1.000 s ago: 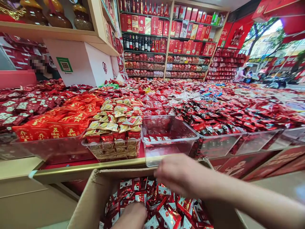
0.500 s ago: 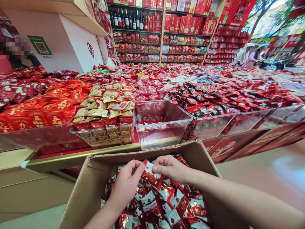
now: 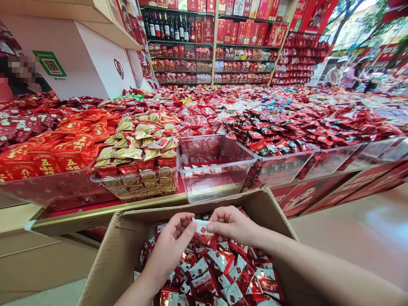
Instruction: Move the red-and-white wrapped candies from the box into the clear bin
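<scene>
Left hand [image 3: 167,246]: thumb and curled fingers pinch the packet at its left end.
Right hand [image 3: 234,224]: thumb and bent fingers pinch the right end.
Packet [image 3: 204,233]: a small pillow of glossy film, white above and metallic red below, held between the hands over the far part of the carton.
Carton [image 3: 99,259]: brown corrugated board, open-topped, its corner scuffed and rough; it stands against the near side of the bench.
Pile [image 3: 208,274]: shiny red-and-white packets heaped loosely in the carton, creased and catching light.
Bench [image 3: 111,211]: long, with a smooth, gold-coloured metal edge.
Tub [image 3: 213,183]: clear, rigid plastic with a rounded rim, a low layer of packets at its bottom.
Durian packets [image 3: 145,146]: puffy, cream-and-gold, stacked above their clear tub, left of the low-filled one.
Orange-red packets [image 3: 68,146]: soft, matt-looking pouches with gold lettering, farther left.
Black-and-red packets [image 3: 270,136]: crinkled, glossy, mounded to the right.
Pillar [image 3: 68,57]: flat-faced, white, bearing a green-framed code.
Shelves [image 3: 214,51]: pale uprights; dark glass bottles [image 3: 168,27], stiff red boxes [image 3: 234,32], bagged rows below.
</scene>
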Available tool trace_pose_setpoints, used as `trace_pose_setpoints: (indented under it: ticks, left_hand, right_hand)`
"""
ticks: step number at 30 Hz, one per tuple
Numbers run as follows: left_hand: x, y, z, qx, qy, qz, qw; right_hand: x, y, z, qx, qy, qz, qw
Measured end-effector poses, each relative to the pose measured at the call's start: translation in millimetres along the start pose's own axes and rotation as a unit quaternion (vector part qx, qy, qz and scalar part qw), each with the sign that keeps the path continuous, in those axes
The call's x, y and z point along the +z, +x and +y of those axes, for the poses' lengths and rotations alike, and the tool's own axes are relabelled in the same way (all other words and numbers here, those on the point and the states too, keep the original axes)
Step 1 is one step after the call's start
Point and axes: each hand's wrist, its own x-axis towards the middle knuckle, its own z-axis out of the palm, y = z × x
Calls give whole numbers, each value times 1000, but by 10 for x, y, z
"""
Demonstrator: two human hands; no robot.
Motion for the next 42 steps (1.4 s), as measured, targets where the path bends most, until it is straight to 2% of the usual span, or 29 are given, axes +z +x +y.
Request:
trace_pose_setpoints:
  ticks: [4, 7, 9, 12, 13, 15, 17, 19, 22, 24, 26, 31, 36, 42]
  left_hand:
    - [8, -2, 3, -14, 39, -45, 998]
    - [2, -24, 50, -17, 15, -34, 999]
    - [-7, -48, 99, -60, -57, -57, 995]
    - [-16, -78, 157, -173, -186, -141, 957]
    - [-15, -83, 164, -188, -206, -149, 949]
    - [-3, -88, 162, -165, -213, -127, 955]
    - [16, -85, 148, -106, -206, -89, 969]
    - [35, -73, 127, -52, -187, -62, 979]
    - [52, -46, 89, 11, -142, -37, 989]
    - [56, -33, 61, 35, -118, -31, 992]
    - [57, -31, 33, 41, -104, -27, 993]
    - [55, -59, -23, 11, -78, -83, 993]
    - [68, -63, -29, 29, -59, -51, 997]
    - [91, -56, -61, 33, -87, -29, 995]
  right_hand:
    - [13, -28, -5, -24, -36, -19, 999]
    - [12, -38, -25, -65, -85, 7, 994]
    - [4, -41, -45, -143, -157, 49, 976]
    - [-3, -51, -75, -281, -238, 89, 926]
    - [-2, -55, -82, -311, -244, 92, 914]
    - [5, -61, -85, -334, -232, 96, 908]
    - [17, -62, -76, -304, -191, 120, 925]
    - [32, -55, -62, -223, -110, 138, 959]
    - [58, -30, -44, -103, 26, 86, 991]
    - [78, -10, -36, -70, 67, 47, 994]
    - [95, 6, -28, -61, 81, 48, 994]
    - [98, 9, -27, -60, 93, 60, 992]
    - [86, 4, -56, -57, 89, 37, 994]
    - [124, -18, -16, -113, 15, 99, 989]
